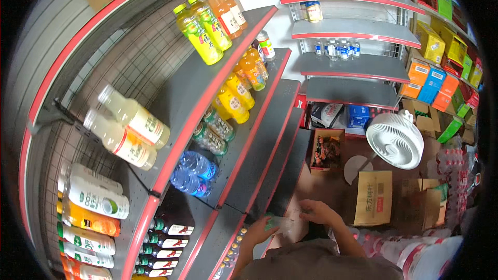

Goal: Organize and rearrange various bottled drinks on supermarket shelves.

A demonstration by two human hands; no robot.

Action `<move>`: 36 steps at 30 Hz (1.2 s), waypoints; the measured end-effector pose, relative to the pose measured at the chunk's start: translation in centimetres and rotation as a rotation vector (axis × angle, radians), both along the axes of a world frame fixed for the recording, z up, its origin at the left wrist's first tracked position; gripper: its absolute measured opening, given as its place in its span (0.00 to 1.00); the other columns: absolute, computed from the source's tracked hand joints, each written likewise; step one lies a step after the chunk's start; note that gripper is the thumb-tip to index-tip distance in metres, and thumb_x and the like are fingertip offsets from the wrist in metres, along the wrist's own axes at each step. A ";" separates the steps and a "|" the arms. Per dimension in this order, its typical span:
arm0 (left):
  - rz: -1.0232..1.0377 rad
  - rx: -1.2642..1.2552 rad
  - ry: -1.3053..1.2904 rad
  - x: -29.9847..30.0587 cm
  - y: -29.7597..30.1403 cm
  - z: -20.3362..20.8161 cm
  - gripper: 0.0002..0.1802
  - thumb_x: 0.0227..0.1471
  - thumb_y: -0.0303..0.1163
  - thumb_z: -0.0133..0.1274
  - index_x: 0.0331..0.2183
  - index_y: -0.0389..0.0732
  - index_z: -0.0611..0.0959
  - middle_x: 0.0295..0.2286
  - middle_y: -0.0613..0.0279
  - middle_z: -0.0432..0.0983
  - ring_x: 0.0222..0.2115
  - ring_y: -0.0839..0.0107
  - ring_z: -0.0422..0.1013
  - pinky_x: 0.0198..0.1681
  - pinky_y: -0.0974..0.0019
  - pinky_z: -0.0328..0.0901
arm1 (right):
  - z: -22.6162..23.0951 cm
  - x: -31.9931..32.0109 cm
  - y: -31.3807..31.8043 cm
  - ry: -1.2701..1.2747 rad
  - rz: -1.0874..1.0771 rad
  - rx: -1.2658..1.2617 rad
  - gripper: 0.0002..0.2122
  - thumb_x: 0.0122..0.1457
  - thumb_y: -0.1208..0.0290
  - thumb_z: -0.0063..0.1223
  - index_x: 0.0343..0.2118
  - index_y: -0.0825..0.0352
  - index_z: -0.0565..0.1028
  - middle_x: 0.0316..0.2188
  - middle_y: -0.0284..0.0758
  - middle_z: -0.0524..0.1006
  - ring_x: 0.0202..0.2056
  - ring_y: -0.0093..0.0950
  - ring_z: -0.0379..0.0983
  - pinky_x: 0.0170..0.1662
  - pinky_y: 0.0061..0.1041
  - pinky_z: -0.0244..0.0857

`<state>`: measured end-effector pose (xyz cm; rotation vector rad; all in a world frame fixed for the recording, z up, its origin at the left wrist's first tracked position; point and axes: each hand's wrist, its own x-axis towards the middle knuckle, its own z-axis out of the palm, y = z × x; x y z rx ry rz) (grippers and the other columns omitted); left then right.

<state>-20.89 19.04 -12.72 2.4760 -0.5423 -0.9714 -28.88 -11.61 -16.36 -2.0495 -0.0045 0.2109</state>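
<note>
Low in the head view, my left hand (258, 232) and my right hand (317, 211) both hold a clear plastic bottle with a green label (280, 223). The left hand grips its left end, the right hand rests on its right end. The bottle lies roughly level, just in front of the lowest grey shelf (270, 176) with a red edge. My forearms come up from the bottom edge.
Grey shelves at left carry yellow, orange, pale and blue bottled drinks (205, 31). A white fan (395, 139) stands on the floor at right, near a cardboard box (373, 197) and an open box of snacks (327, 150). Shrink-wrapped bottle packs (415, 251) lie at lower right.
</note>
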 end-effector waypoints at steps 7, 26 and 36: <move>-0.022 -0.084 0.034 2.1 -6.0 0.8 0.45 0.58 0.60 0.61 0.64 0.37 0.73 0.60 0.42 0.74 0.60 0.47 0.71 0.64 0.52 0.65 | 1.0 4.5 -7.5 0.033 0.012 0.001 0.28 0.61 0.59 0.67 0.60 0.70 0.74 0.50 0.44 0.83 0.52 0.39 0.82 0.55 0.37 0.74; 0.049 -0.198 0.074 2.9 -6.3 0.9 0.45 0.58 0.60 0.62 0.64 0.37 0.72 0.56 0.44 0.77 0.56 0.52 0.75 0.59 0.54 0.69 | 2.6 5.2 -5.7 -0.002 0.142 -0.093 0.30 0.63 0.57 0.66 0.63 0.68 0.71 0.52 0.47 0.82 0.53 0.41 0.80 0.55 0.38 0.73; 0.448 -0.150 0.067 2.7 -5.1 0.0 0.46 0.56 0.64 0.62 0.65 0.43 0.73 0.56 0.43 0.77 0.58 0.50 0.74 0.60 0.51 0.69 | 2.0 14.4 -8.4 -0.091 0.447 -0.037 0.32 0.62 0.56 0.67 0.65 0.64 0.70 0.53 0.50 0.81 0.53 0.44 0.80 0.54 0.39 0.74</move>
